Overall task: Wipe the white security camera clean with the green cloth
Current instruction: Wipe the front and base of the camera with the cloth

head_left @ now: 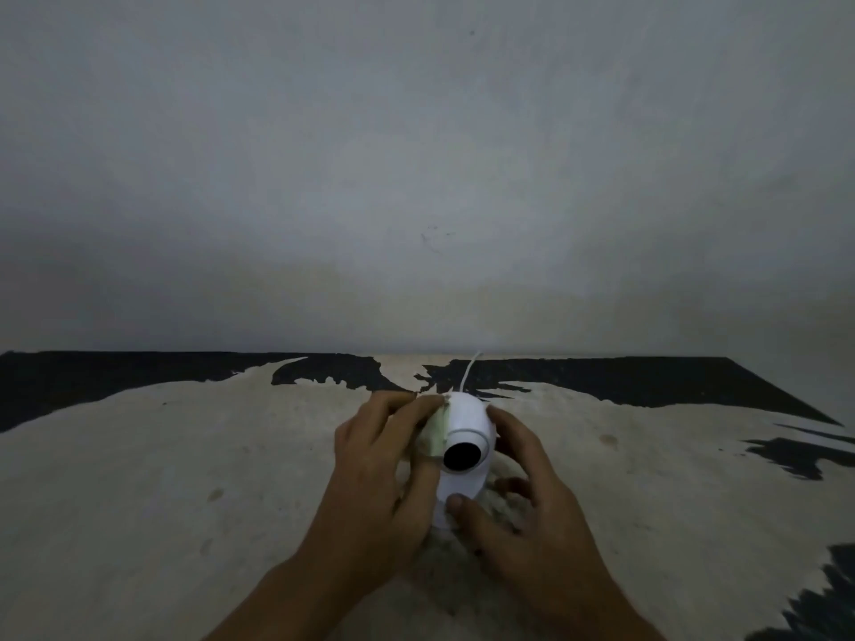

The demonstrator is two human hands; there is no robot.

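Head view: the camera [464, 437] is being held upright near the middle of the worktop [185, 455], close to the wall [416, 155], with its dark lens [461, 456] turned toward the wearer. A thin white cord [469, 370] is running from behind it toward the wall. The cloth [437, 432] is being pressed against the camera's left side by the left hand [384, 464], whose fingers are curled over the cloth and are pinning it to the shell. Only a pale green fold of it is being shown between fingers and shell. The camera is being steadied from the other side by the right hand [523, 483], which is gripping it: the fingers are wrapped around the right flank and the thumb is set against the lower front of the base.

The wiping is judged to be under way rather than finished. The left flank is being covered at present; the lens, the front ring, the right side under the steadying hand, and the base are probably yet to be reached. Whether any dirt is being lifted cannot be told, since the light is dim and the shell is looking uniformly white.
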